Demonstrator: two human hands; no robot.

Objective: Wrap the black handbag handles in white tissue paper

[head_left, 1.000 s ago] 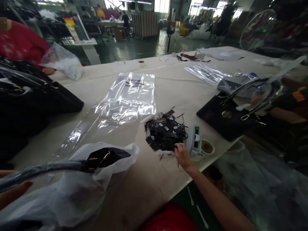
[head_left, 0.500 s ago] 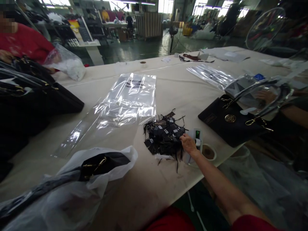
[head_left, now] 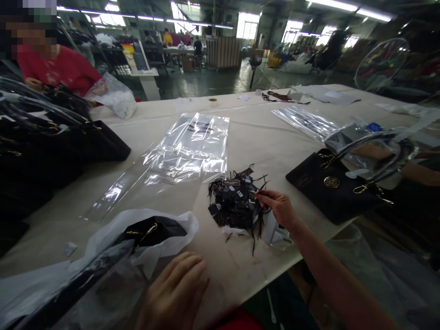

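My right hand (head_left: 277, 206) is at the right side of a heap of black hang tags (head_left: 237, 201) with thin cords. Its thumb and fingers are pinched on a black hang tag (head_left: 262, 189), whose cord points up from the fingertips. My left hand (head_left: 177, 286) is over the near table edge, slightly blurred, fingers loosely bent and nothing visible in them. Just left of it lies a black handbag (head_left: 154, 231) inside a white plastic bag (head_left: 103, 229), its wrapped handle (head_left: 85, 275) reaching toward the lower left.
Clear plastic sleeves (head_left: 199, 142) lie mid-table. Another black handbag (head_left: 326, 183) with a gold emblem stands at right, near another person's arm (head_left: 374, 151). More black handbags (head_left: 68, 142) crowd the left, beside a co-worker in red (head_left: 62, 68). A small white box (head_left: 273, 229) sits beneath my right wrist.
My left hand has come into view at the bottom. My right hand has lifted slightly and now pinches a tag at the heap's edge. The view has tilted up a little.
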